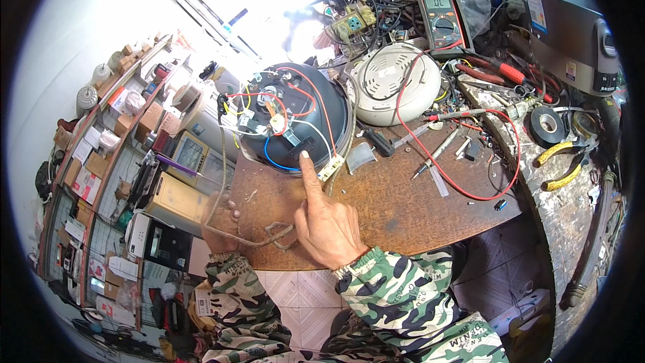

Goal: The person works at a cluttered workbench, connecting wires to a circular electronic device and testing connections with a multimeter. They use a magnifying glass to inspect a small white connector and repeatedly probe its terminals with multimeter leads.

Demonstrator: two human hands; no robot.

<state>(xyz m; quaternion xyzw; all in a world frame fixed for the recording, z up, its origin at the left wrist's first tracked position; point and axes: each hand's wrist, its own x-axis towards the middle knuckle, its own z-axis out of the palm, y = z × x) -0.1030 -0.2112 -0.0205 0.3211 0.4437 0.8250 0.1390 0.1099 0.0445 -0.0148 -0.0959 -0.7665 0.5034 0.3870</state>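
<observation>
Pointing empty and unclosed at the black appliance (313, 130), the right hand (328, 226) does best staying clear of the blue wire (267, 152); the blurred left hand's (220, 223) grip I cannot tell.

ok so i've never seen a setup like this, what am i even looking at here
No robot here, just a person's two bare hands. The picture comes from a wide fisheye camera on their head, looking down, so straight edges bend near the rim.

On the brown table sits a round dark appliance body with its wiring exposed. Near it are an off-white round cover and, farther back, a multimeter; black tape and yellow-handled pliers lie at the right.

The right hand points its index finger at the appliance body; nothing held shows. The left hand is blurred beside a cord, so I can't tell whether it grips it.
</observation>
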